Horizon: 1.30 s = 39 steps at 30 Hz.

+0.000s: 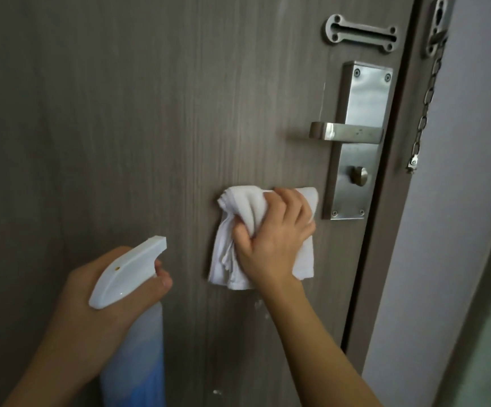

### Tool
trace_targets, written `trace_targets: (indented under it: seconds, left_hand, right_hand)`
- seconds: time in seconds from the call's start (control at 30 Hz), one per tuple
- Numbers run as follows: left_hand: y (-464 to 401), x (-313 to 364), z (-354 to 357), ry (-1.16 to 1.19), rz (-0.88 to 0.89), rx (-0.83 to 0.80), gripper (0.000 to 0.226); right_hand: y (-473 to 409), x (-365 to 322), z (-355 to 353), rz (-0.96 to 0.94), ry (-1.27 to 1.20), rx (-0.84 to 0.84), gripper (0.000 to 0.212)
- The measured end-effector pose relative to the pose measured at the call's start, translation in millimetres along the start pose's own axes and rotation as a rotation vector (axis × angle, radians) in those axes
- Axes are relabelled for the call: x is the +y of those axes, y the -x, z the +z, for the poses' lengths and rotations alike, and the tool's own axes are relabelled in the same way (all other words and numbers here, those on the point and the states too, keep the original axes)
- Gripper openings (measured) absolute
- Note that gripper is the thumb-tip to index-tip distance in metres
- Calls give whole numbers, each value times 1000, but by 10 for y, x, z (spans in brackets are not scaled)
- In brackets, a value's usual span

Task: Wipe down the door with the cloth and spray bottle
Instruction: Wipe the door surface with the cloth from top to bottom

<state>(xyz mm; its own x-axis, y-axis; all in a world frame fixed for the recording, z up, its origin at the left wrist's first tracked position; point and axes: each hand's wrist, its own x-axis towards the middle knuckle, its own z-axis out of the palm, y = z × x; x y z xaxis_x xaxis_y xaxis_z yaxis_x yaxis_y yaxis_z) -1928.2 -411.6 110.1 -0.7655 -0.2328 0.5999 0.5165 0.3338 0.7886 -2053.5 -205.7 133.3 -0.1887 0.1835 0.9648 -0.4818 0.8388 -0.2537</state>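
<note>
1. Cloth (263,230), white and bunched, lies against the door (121,127) just below-left of the handle (345,132).
2. Right hand (273,245) grips the cloth.
3. Left hand (103,312) holds the bottle (132,342), well below-left of the handle.

Bare door (121,113) leftward; lever handle (344,133) close above-right.

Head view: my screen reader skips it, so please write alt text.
A right hand presses a white cloth against a grey-brown door below its metal lever handle. The left hand grips a spray bottle.
</note>
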Motion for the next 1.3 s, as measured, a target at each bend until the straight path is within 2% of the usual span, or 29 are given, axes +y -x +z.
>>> trace_targets:
  seconds: [0.17, 0.33, 0.47, 0.7, 0.87, 0.97, 1.17, 1.3]
  left_hand:
    - [17, -8, 106, -21, -20, -18, 31]
    - [50, 57, 324, 18, -27, -7, 31]
    - [61, 193, 520, 78, 1, -50, 20]
    - [42, 217, 810, 99, -10, -78, 31]
    - [17, 167, 952, 85, -31, -81, 36]
    - [14, 129, 976, 69, -40, -70, 33]
    - [74, 61, 822, 25, -67, -36, 22]
    - [107, 21, 600, 27, -89, 23, 24]
  right_hand:
    - [221, -29, 63, -223, 9, -124, 50]
    - [284, 302, -16, -218, 9, -121, 50]
    - [279, 699, -142, -191, 23, -80, 50]
    - [356, 1238, -320, -374, 37, -93, 46]
    - [411, 1548, -362, -156, 10, -28, 49]
    - [395, 1544, -342, -100, -16, -12, 48]
    - [366, 1194, -265, 66, -41, 65, 48]
    - [358, 764, -129, 25, -67, 79, 49]
